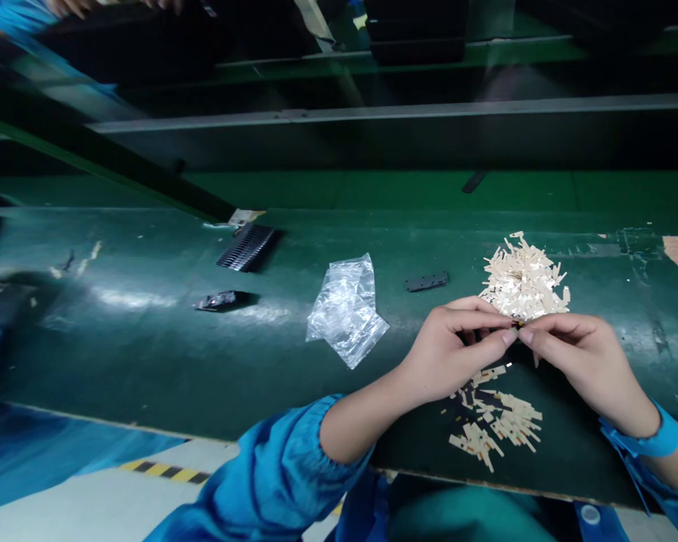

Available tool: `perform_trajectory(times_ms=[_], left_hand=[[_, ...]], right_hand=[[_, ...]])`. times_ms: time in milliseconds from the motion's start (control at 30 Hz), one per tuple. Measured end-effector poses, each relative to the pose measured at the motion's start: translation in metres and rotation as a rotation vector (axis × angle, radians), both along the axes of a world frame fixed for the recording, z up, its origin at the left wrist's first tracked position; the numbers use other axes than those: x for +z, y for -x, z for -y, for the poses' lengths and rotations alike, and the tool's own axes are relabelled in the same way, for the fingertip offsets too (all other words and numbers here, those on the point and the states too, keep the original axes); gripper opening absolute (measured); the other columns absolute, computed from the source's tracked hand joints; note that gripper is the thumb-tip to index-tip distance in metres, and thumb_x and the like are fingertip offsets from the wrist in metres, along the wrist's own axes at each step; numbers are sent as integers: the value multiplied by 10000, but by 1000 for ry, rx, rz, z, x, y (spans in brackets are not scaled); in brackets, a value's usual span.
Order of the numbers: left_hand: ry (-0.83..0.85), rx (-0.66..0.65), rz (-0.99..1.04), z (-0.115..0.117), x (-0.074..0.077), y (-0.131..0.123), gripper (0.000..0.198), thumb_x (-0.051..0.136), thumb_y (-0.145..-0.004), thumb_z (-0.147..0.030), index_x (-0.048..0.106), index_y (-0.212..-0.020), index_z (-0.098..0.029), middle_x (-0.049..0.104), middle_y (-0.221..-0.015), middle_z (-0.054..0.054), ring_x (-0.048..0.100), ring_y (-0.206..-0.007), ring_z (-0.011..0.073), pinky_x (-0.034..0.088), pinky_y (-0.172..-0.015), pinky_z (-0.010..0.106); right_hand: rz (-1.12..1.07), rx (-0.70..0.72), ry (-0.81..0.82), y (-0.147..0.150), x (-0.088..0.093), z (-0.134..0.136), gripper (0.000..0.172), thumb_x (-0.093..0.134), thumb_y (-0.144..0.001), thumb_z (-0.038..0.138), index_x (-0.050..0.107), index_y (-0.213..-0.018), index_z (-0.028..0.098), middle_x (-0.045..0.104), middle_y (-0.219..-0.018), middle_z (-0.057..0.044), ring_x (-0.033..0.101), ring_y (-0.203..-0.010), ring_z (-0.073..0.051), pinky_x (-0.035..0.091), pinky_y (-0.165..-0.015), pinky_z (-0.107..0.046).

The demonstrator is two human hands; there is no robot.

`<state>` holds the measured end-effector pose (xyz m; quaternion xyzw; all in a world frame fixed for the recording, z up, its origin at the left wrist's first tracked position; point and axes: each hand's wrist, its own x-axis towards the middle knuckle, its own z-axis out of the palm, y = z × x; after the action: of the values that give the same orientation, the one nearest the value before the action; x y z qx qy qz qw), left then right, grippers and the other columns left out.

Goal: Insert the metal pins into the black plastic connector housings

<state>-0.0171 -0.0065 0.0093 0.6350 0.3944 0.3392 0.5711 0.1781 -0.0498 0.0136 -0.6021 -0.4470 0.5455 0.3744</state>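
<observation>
My left hand [452,350] and my right hand [584,357] meet fingertip to fingertip over the bench, both pinched closed. Between them is a tiny dark piece with a bit of yellow, mostly covered by the fingers, so its kind does not show. Just beyond the fingers lies a heap of small cream-coloured flat strips [523,278]. Closer to me, below the hands, a looser scatter of similar strips [511,421] with brownish ends is spread on the green bench top [294,399].
Clear plastic bags [347,309] lie left of my hands, near a flat black part [426,281]. Further left are a black ribbed piece [247,247] and a small black object [221,301]. A green post [118,169] slants down to the bench. Another person's hands show at top left.
</observation>
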Motion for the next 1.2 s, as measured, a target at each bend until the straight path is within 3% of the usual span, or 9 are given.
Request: perform_trajectory(times_ms=[267, 533, 800, 1200], left_hand=[[-47, -5, -91, 1, 0, -1, 88, 694, -834, -204, 768, -814, -161, 706, -840, 42, 591, -651, 107, 450, -550, 217], [-115, -66, -135, 3, 1, 1, 82, 666, -812, -165, 749, -812, -163, 684, -823, 19, 573, -646, 99, 466, -593, 223], [-154, -81, -160, 3, 1, 1, 82, 665, -836, -175, 746, -847, -171, 697, -845, 18, 588, -661, 102, 484, -620, 233], [-126, -91, -138, 3, 1, 1, 86, 666, -850, -188, 749, -854, -169, 689, -838, 24, 596, -670, 108, 483, -608, 230]], right_hand=[[88, -24, -110, 1, -6, 2, 146, 808, -793, 339, 777, -804, 197, 618, -645, -8, 511, -570, -154, 408, -513, -284], [67, -22, -91, 0, -5, 3, 123, 787, -793, 319, 741, -762, 209, 613, -648, -5, 521, -580, -155, 409, -523, -287], [64, -26, -84, 0, -7, 5, 86, 769, -787, 290, 761, -750, 213, 703, -697, -45, 597, -624, -189, 441, -512, -283], [71, -49, -75, 1, -8, 5, 114, 813, -770, 312, 770, -773, 207, 651, -654, -16, 544, -570, -160, 433, -506, -281]])
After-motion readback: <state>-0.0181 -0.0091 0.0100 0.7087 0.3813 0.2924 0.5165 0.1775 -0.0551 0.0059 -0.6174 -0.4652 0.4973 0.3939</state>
